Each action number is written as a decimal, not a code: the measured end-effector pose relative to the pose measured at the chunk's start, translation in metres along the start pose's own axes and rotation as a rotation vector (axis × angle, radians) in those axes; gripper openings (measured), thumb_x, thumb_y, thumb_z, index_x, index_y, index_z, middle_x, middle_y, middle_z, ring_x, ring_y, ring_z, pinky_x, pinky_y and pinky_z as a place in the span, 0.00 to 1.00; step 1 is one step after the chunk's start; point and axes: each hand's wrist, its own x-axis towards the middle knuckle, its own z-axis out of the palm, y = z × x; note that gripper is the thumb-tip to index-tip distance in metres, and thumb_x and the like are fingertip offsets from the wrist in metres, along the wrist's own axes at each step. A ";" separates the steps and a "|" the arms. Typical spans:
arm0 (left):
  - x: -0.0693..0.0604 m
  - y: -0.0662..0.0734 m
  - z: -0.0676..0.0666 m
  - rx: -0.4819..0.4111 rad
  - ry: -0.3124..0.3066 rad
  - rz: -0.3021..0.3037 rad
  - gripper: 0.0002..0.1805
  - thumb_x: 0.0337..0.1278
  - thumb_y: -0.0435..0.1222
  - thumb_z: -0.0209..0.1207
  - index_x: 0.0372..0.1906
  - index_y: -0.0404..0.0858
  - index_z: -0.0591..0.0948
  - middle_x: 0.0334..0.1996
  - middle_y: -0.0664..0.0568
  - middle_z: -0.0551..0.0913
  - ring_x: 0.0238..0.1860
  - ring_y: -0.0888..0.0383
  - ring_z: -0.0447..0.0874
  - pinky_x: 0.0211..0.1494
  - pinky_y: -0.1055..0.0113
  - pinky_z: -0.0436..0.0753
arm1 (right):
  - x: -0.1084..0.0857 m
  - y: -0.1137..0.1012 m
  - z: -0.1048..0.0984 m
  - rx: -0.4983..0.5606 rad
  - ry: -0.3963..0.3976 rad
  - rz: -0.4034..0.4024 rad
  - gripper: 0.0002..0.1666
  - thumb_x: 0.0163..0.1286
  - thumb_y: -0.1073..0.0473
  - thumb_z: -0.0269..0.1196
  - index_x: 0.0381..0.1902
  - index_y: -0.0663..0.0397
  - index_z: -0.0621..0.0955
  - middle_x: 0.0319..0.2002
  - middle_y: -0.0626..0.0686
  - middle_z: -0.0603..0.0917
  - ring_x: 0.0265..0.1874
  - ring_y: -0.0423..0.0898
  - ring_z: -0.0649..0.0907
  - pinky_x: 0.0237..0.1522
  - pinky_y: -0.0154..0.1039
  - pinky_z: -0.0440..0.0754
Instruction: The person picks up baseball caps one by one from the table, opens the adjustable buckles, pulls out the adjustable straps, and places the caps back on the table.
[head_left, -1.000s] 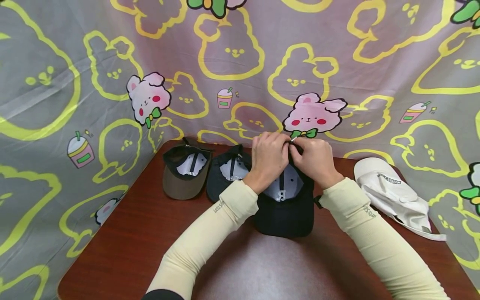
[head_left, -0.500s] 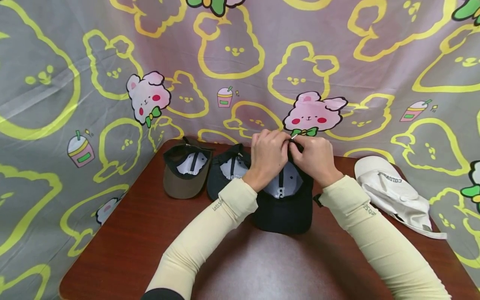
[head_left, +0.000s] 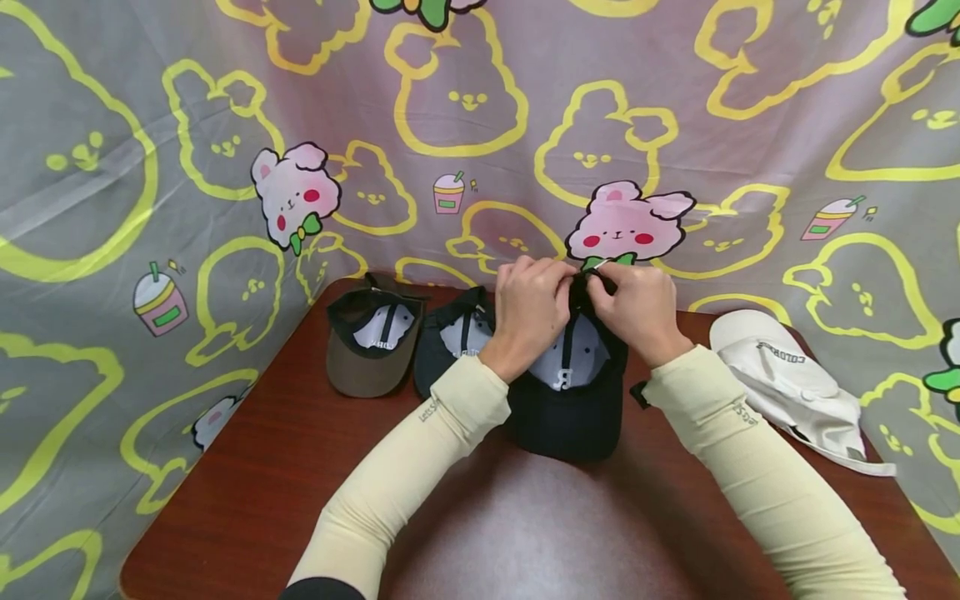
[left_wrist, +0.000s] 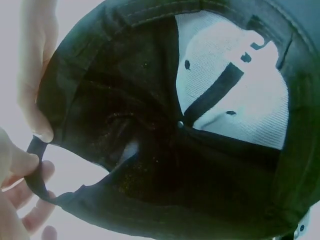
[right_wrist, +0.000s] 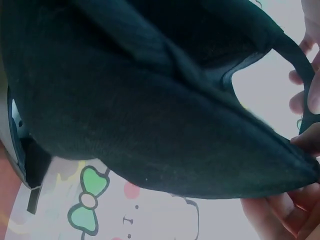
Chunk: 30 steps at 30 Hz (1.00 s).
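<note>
One black cap [head_left: 566, 421], centre of the head view, hollow side showing, brim at six o'clock, front panel lined pale. Rear strap [left_wrist: 35, 181] of same, at twelve o'clock in the head view. Left hand [head_left: 531, 310]: narrow grip, pinching the strap at eleven o'clock. Right hand [head_left: 637, 308]: narrow grip, pinching it at one o'clock. One dark cap [head_left: 430, 360], just beside at ten o'clock, partly covered. One brown cap [head_left: 366, 372], next beyond, at ten o'clock, hollow side up. One white cap [head_left: 787, 367], lettered, well apart at three o'clock. Tabletop [head_left: 262, 467], reddish brown, beneath. Patterned cloth [head_left: 337, 108], behind, twelve o'clock.
</note>
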 end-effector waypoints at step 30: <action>0.002 0.008 -0.003 -0.045 0.015 -0.011 0.10 0.67 0.39 0.57 0.40 0.48 0.89 0.38 0.59 0.89 0.39 0.58 0.83 0.44 0.63 0.74 | -0.003 -0.014 -0.004 0.023 -0.013 -0.028 0.12 0.65 0.62 0.62 0.22 0.60 0.83 0.18 0.60 0.83 0.17 0.59 0.81 0.20 0.51 0.77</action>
